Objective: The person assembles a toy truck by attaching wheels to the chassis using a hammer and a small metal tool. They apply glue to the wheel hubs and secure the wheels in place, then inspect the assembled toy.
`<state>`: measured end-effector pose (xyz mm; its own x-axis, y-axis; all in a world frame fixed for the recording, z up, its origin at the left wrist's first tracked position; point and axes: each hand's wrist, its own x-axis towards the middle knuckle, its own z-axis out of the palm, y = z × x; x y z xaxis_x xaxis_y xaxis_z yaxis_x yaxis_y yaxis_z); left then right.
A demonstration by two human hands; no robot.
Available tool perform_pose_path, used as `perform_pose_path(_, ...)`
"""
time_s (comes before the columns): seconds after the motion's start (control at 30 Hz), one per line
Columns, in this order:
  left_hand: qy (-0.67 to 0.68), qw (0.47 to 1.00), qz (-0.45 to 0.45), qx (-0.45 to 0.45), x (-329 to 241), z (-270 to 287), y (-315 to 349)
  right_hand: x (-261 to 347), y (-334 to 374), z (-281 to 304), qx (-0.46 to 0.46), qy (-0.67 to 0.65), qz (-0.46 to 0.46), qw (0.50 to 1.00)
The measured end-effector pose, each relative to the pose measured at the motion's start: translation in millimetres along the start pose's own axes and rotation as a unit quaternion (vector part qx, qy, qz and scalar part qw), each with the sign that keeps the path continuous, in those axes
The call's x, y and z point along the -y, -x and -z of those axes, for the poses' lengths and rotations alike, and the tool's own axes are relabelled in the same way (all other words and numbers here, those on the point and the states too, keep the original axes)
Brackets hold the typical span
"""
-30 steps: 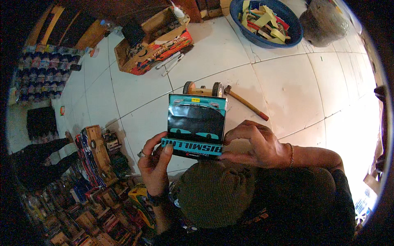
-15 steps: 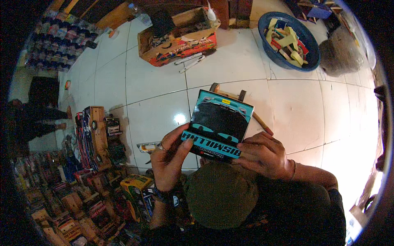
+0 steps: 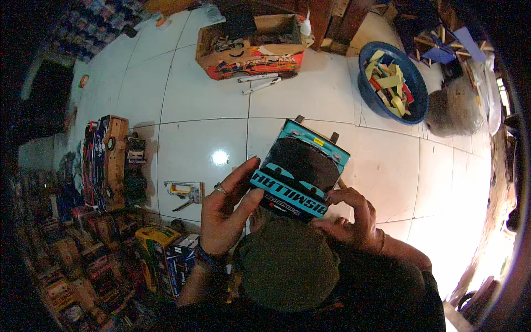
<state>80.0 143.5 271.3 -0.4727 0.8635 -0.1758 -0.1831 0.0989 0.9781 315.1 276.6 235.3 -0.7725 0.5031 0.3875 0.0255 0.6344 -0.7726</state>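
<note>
A boxy toy truck with a teal and black printed front and small dark wheels on its far side is held up, tilted, over the tiled floor. My left hand grips its left edge, thumb on the near face and index finger along the side. Curled round the lower right corner, my right hand pinches the near panel. Part of a wooden stick pokes out behind the truck; the truck's back is hidden. To the left of my left hand lies a staple gun on the tiles.
At the back stands a cardboard box of scraps, with white markers before it. A blue basin of coloured offcuts sits far right beside a wrapped bundle. Wooden toy trucks and several more crowd the left.
The toy truck has turned slightly clockwise between my hands. My right fingers have curled and shifted along its lower right edge. The view has shifted, so the staple gun now shows fully.
</note>
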Motion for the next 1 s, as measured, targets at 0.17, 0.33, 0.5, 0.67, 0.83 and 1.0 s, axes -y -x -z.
perform_pose_path(0.17, 0.034, 0.997, 0.053, 0.048, 18.4, 12.7, 3.0, -4.3, -2.2, 0.5, -0.027, -0.126, -0.127, 0.983)
perform_pose_path(0.33, -0.027, 0.997, 0.054, 0.055, 24.7, 9.8, 8.9, -5.7, -20.0, -0.6, -0.03, -0.179, -0.156, 0.971)
perform_pose_path(0.5, -0.065, 0.995, 0.069, 0.044, 22.8, -1.6, 6.9, -19.8, -32.3, -8.4, -0.1, -0.307, -0.253, 0.912)
perform_pose_path(0.67, -0.045, 0.99, 0.075, 0.11, 19.9, 16.0, 8.5, -34.2, -44.5, -10.8, -0.14, -0.251, -0.259, 0.922)
perform_pose_path(0.83, -0.228, 0.967, 0.084, 0.081, 45.3, 109.8, 0.3, -44.6, -67.6, -17.2, -0.187, -0.357, -0.241, 0.883)
perform_pose_path(1.0, -0.608, 0.756, 0.141, 0.195, 112.1, 241.6, -11.9, -30.1, -75.9, -36.4, -0.194, -0.473, -0.261, 0.819)
